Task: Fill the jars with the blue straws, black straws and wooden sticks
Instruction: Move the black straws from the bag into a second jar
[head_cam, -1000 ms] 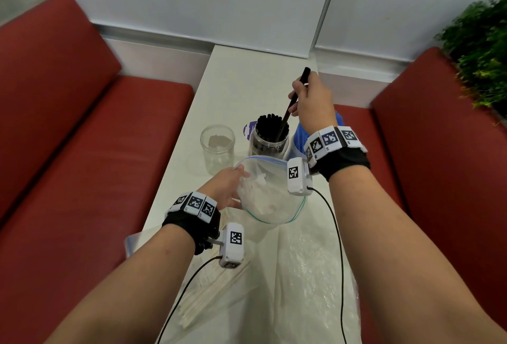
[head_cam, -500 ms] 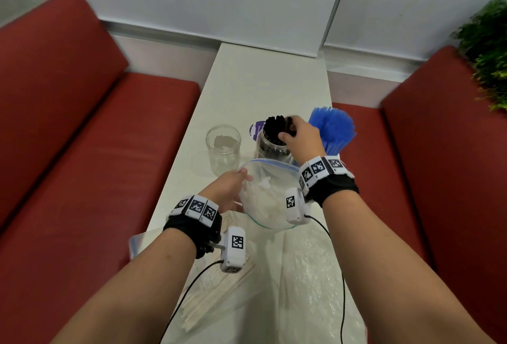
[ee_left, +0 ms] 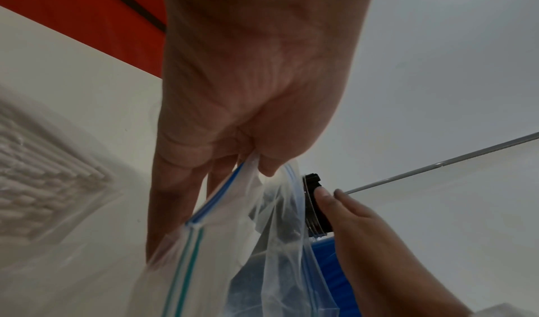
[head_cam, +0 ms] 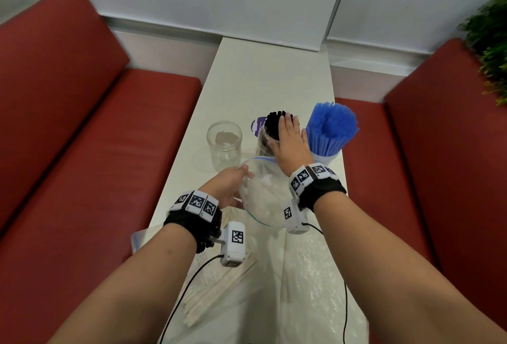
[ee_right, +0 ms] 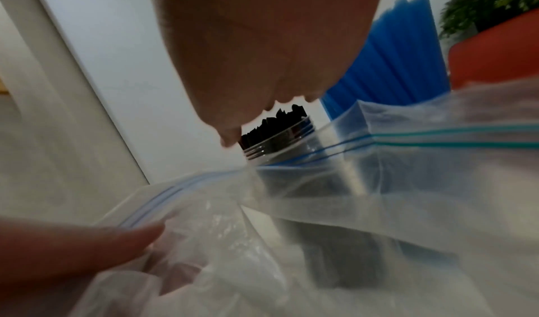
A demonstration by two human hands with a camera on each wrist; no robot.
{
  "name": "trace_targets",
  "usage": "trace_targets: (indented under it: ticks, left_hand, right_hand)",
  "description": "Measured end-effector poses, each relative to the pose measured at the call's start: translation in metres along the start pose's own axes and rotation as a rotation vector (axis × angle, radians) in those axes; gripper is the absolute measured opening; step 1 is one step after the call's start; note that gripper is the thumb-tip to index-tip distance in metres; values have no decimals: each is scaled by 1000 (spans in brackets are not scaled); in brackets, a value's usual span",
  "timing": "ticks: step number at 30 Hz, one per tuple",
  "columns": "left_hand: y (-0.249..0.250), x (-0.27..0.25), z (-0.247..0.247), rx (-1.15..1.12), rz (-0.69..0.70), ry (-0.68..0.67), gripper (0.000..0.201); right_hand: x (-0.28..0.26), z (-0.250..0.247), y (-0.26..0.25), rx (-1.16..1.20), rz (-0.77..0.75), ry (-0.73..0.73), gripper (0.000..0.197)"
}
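Head view alone: empty jar; wrist views: bag zip

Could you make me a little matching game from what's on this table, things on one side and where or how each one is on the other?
Things:
1. black straws
2. blue straws
3. empty glass jar
4. zip bag

States:
A. standing in the jar nearest the table's right edge
B. held open at its rim by the left hand
C. under the flat right hand
D. standing with nothing in it, left of the other jars

Pairs: 1-C, 2-A, 3-D, 4-B
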State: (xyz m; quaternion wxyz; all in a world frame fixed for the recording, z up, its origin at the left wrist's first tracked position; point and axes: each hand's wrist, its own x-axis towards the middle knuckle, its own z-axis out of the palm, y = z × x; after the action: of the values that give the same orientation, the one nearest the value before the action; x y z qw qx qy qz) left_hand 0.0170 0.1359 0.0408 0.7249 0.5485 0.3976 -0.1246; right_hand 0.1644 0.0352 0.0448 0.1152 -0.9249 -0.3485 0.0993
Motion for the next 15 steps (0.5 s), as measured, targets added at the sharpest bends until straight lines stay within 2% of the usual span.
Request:
trace_targets:
  ticks: [3,4,7,9,11,15]
  left_hand:
    - [2,-1,0,14,4,-1,39]
    - [2,-1,0,19,5,1,39]
    - [3,-4,-1,44,11,8,39]
    - [4,-6,-2,67,21,12,38]
    - [4,-8,-3,94,44,23,36]
    - [3,-9,-8,99,101,48,30]
  right_hand:
    - [-3,-7,0,13,12,-76,66]
    - [-6,-10,0,48,7,-37,64]
    - [-24,-20,-5,307,-74,332,43]
    - [-43,-19,-9,424,-75,456,28]
    - [-63,-11,-8,323,0,412,21]
    - [-90,11,4,54,274,38,47]
